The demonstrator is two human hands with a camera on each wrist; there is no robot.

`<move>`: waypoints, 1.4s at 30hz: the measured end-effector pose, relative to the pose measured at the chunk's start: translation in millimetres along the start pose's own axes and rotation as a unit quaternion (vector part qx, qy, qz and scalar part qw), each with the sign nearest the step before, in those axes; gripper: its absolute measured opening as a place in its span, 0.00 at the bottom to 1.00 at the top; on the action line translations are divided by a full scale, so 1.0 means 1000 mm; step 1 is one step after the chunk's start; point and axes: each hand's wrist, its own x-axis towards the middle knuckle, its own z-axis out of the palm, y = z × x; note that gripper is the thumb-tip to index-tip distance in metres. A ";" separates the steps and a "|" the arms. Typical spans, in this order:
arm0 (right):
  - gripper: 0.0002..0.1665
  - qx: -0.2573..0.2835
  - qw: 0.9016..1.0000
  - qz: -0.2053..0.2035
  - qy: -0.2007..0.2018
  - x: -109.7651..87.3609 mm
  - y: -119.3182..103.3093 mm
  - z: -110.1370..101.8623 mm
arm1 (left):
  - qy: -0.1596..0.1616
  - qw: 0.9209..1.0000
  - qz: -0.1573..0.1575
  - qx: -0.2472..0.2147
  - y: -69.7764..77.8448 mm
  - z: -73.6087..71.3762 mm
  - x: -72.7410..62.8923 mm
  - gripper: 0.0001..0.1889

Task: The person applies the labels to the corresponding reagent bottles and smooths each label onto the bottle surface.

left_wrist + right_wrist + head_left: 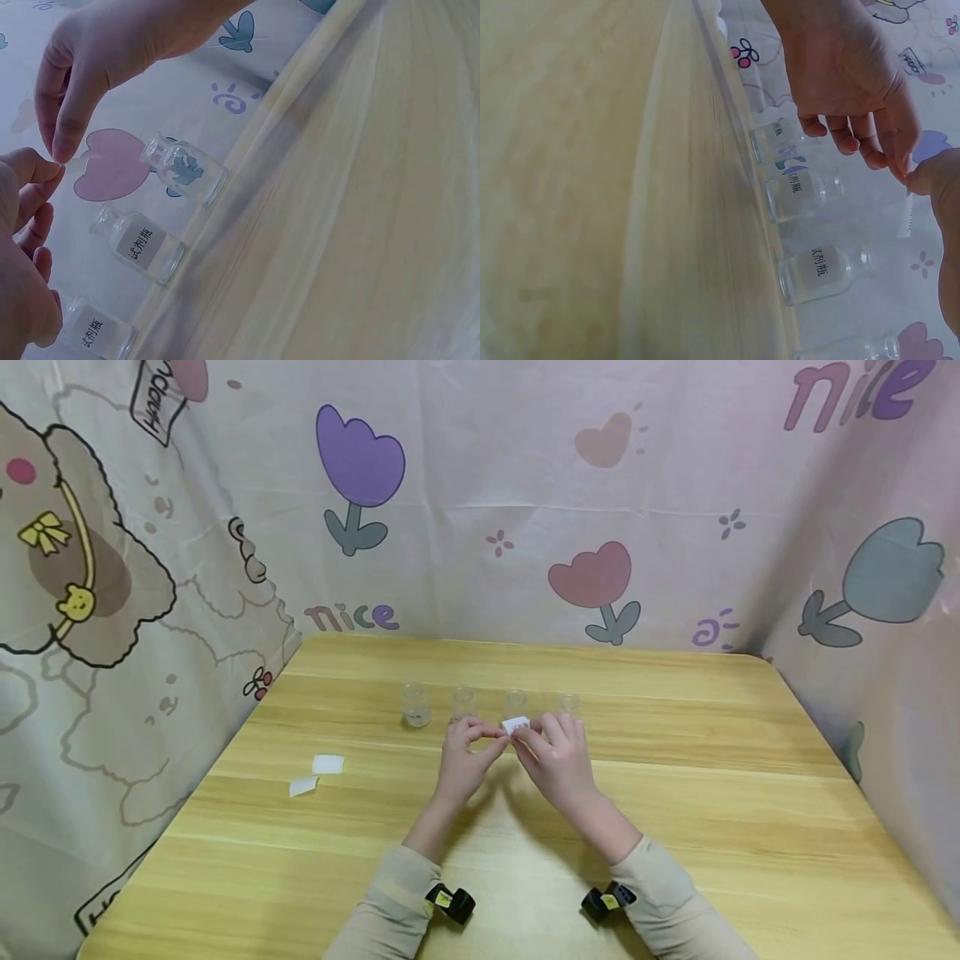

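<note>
My left hand (467,760) and my right hand (557,756) meet over the middle of the table, fingertips almost touching. Between them is a small white label (516,725) with print on its face; thumb and forefinger of each hand pinch its lower edge. Just beyond stand several clear glass bottles in a row. The leftmost bottle (416,706) and the second bottle (802,195) carry printed labels, as does the third bottle (146,244). On the rightmost bottle (191,174) no label shows. My hands partly cover the bottles' lower parts in the head view.
Two white paper pieces lie at the left of the wooden table (712,793): a flat slip (327,764) and a slightly curled slip (303,787). A patterned curtain (465,460) hangs behind the table and along its sides.
</note>
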 end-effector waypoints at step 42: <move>0.07 0.004 1.000 0.003 -0.003 0.000 -0.003 0.004 | 0.115 0.960 0.192 0.170 -0.002 0.013 -0.006 0.05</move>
